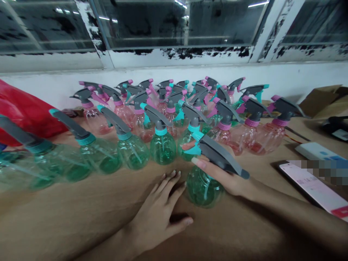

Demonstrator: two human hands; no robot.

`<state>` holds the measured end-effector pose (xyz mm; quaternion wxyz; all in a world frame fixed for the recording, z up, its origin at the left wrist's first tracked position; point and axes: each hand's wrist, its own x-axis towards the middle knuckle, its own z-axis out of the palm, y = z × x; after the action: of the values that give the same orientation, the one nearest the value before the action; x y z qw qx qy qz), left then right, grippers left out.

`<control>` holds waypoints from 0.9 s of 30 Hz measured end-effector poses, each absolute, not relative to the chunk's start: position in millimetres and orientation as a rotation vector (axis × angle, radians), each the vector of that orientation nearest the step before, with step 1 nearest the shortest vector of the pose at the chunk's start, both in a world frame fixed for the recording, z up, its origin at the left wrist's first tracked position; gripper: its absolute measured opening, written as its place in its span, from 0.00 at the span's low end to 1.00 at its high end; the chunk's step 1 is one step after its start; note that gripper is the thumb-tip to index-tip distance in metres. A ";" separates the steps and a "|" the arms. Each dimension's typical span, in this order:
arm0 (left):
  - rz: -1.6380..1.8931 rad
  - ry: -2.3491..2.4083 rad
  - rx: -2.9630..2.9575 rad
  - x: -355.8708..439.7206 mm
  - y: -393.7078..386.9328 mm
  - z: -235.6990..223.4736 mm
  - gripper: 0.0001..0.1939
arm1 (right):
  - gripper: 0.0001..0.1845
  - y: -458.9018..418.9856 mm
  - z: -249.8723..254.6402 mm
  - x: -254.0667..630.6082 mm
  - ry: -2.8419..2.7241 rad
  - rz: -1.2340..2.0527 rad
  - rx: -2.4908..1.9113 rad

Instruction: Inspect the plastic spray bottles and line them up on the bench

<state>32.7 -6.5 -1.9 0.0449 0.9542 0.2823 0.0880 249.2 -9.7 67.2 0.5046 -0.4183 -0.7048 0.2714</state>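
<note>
My right hand (217,174) grips a green spray bottle (202,192) round its neck, just under the grey and turquoise trigger head. The bottle stands close to upright at the table, its nozzle pointing away to the left; whether its base touches the wood I cannot tell. Palm down on the table, my left hand (163,208) has its fingers spread, just left of that bottle and holding nothing. Directly beyond the hands runs a row of similar green spray bottles (162,146). Pink spray bottles (223,134) stand behind and to the right.
A red plastic bag (27,108) lies at the left. On the right are a phone (310,188), a white and blue box (320,150), an open cardboard box (323,99) and a black object (337,127). A white wall with windows (179,25) closes off the back.
</note>
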 end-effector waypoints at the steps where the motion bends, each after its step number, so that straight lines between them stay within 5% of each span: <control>1: 0.275 0.863 2.916 32.7 -6.6 -2.0 0.32 | 0.14 -9.9 67.1 249.2 -1.697 0.663 -1.010; 27: 0.245 0.877 2.885 32.8 -5.7 -2.5 0.33 | 0.07 -9.9 65.8 249.2 -1.727 0.641 -1.051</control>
<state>32.8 -5.7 -2.5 0.0581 0.9520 0.2895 0.0808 249.2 -9.9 65.8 0.4885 -0.4324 -0.7105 0.2639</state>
